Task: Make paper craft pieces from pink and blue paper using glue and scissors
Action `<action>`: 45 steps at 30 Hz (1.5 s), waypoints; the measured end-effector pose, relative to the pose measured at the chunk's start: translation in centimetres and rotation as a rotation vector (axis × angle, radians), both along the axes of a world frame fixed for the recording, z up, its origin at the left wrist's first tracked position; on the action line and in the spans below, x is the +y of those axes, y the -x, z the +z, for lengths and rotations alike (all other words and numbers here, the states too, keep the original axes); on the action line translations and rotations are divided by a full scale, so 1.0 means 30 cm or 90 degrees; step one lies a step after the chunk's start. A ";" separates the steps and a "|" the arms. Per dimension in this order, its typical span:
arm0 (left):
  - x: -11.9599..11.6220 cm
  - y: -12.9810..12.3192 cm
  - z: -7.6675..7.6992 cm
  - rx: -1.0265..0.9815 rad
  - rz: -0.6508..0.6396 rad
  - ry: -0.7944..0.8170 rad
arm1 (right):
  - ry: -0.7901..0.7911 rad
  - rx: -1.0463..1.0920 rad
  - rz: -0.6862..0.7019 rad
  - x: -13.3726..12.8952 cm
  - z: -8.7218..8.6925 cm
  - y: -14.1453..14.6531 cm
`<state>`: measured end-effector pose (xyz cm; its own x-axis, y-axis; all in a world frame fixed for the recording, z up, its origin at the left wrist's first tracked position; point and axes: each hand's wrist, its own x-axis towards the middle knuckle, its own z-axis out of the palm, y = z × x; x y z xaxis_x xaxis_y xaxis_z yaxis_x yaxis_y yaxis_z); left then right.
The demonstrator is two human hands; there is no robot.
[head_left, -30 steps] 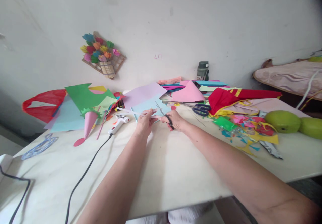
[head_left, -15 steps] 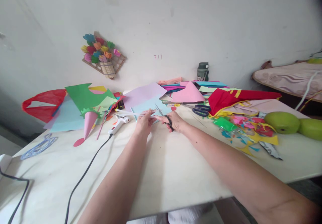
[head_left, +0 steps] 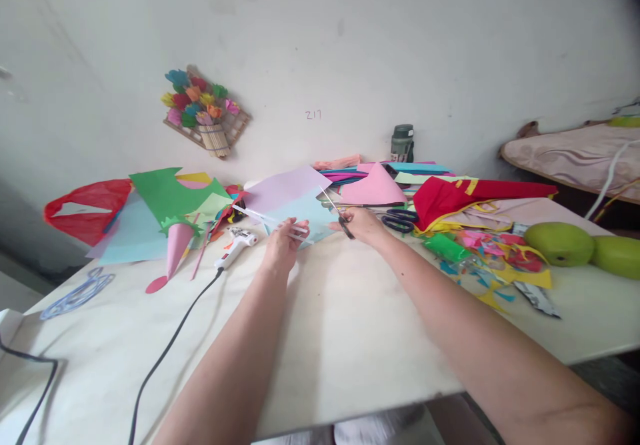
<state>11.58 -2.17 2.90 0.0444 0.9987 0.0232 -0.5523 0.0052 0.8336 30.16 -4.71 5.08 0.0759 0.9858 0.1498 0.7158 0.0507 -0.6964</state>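
1. I have the left hand [head_left: 285, 241] loosely curled, its fingers narrowed on a pale strip [head_left: 255, 215] over the middle of the table [head_left: 345, 331].
2. I have the right hand [head_left: 364, 226] holding scissors [head_left: 343, 221] by their dark handles, the blades pointing up and toward the wall; from here I cannot tell how far they are parted.
3. I see the blades apart from the strip, with a gap between the two hands.
4. Behind the hands I make out blue paper [head_left: 314, 208], with lilac paper [head_left: 280, 188] just beyond it.
5. Left of the left hand I have a glue gun [head_left: 233, 250] lying flat, and further left a pink cone [head_left: 179, 248].
6. Just right of the right hand I see the spare scissors [head_left: 397, 219], near a red cloth [head_left: 445, 198].
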 end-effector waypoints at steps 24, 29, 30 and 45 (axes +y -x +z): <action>0.012 -0.015 -0.020 -0.127 -0.038 -0.014 | -0.116 -0.396 0.019 0.075 -0.082 0.153; 0.017 -0.009 -0.028 -0.177 -0.094 0.013 | -0.122 -0.362 0.038 0.105 -0.109 0.153; 0.016 -0.007 -0.028 -0.185 -0.099 0.015 | -0.130 -0.321 0.023 0.109 -0.115 0.147; 0.010 -0.017 -0.036 -0.191 -0.181 -0.026 | -0.402 0.859 -0.328 0.069 0.070 -0.130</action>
